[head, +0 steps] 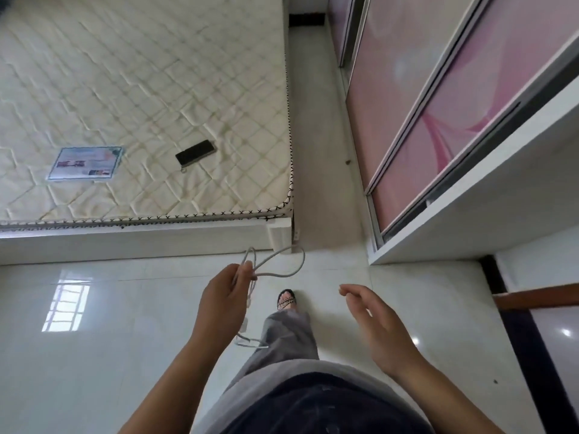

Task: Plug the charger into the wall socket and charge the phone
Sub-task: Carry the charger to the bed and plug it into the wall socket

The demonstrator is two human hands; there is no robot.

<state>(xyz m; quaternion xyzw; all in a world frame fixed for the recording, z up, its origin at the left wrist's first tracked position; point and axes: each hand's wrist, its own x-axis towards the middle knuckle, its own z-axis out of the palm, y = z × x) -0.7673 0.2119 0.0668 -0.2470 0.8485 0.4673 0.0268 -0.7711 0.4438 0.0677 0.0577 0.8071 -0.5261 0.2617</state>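
My left hand (224, 297) is closed around a looped white charger cable (275, 267). Its loops stick out above my fingers, and the white plug block (245, 324) dangles below the hand. A black phone (195, 152) lies flat on the quilted cream mattress (125, 89), well ahead of both hands near the bed's right side. My right hand (376, 324) hovers with nothing in it, fingers apart, to the right of my leg. No wall socket is in sight.
A printed card (84, 163) lies on the mattress left of the phone. A pink sliding-door wardrobe (438, 120) with a white frame stands on the right, leaving a narrow aisle (322, 151) beside the bed. Glossy white tiles (109, 324) are underfoot.
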